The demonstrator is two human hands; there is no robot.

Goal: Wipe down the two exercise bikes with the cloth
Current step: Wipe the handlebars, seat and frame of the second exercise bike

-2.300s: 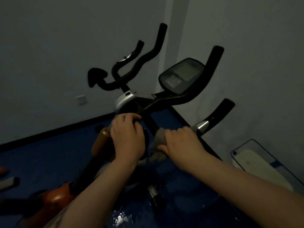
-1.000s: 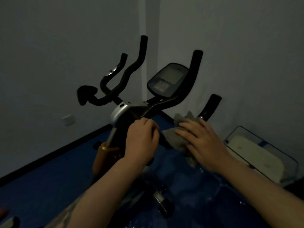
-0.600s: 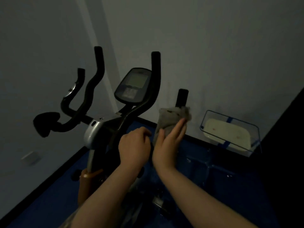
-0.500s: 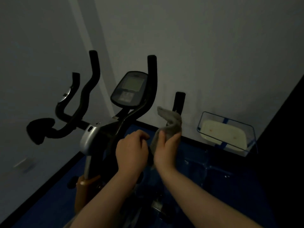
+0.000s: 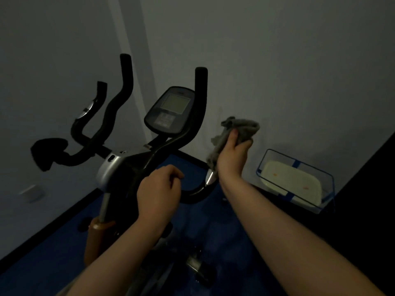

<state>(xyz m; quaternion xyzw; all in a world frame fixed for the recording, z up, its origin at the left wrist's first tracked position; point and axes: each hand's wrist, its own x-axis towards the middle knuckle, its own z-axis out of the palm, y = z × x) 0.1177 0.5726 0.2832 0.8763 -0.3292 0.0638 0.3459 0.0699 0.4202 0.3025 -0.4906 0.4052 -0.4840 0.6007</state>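
Grey cloth: soft crumpled grey cloth [image 5: 237, 133], bunched at the black exercise bike's [image 5: 136, 167] right handlebar; limp, light, so bunch it firmly.
Right hand: right hand [image 5: 234, 155] clamped around the cloth.
Left hand: left hand [image 5: 159, 194] curled closed at the bike's frame; exact contact unclear.

We stand in a dim, bare workout room: an exercise bike [image 5: 136, 167] with a console [image 5: 171, 110], blue floor matting [image 5: 53, 253], plain grey walls [image 5: 277, 60].

Crumpled grey cloth [image 5: 239, 129] covers the right handlebar's tip | black exercise bike [image 5: 132, 167] base lost in gloom, cut off below | grey oval console [image 5: 171, 110] readout too dim to read
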